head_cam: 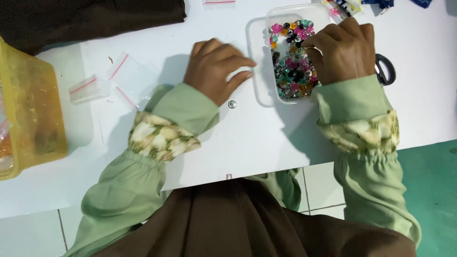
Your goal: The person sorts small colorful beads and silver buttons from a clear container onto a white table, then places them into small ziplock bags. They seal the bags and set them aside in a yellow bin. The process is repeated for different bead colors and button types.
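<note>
Head view down on a white tabletop (266,143), person in pale green sleeves with floral-print cuffs, brown skirt at bottom. Left hand (216,69) lies palm down on the table, fingers loosely curled and partly spread, tips pointing right toward the near left wall of a clear rectangular plastic container (257,71); fingertips just beside or touching that wall, can't tell which; nothing visibly gripped in it. Right hand (345,50) is over the right side of the container, fingers bent down and bunched, thumb and forefinger pinched close together at the pile of small multicoloured beads (290,57) (pink, teal, black, amber, clear) that fills the container; whether a bead is actually caught between the fingertips is hidden, can't tell. Container sits on the table between the two hands, upper centre-right, long side running away from the person. One small round silver bead or stud (232,103) lies loose on the table just below the left hand, apart from the container. Black scissor handles (385,69) poke out just right of the right hand, partly covered by it. Left of the left hand, small clear zip bags with red seal strips (112,78) lie flat on the table, well apart from the container. Far left edge: translucent yellow plastic tub (28,104). Dark brown cloth (90,19) top left. Tiled floor and a green mat (428,185) below the table edge.
</note>
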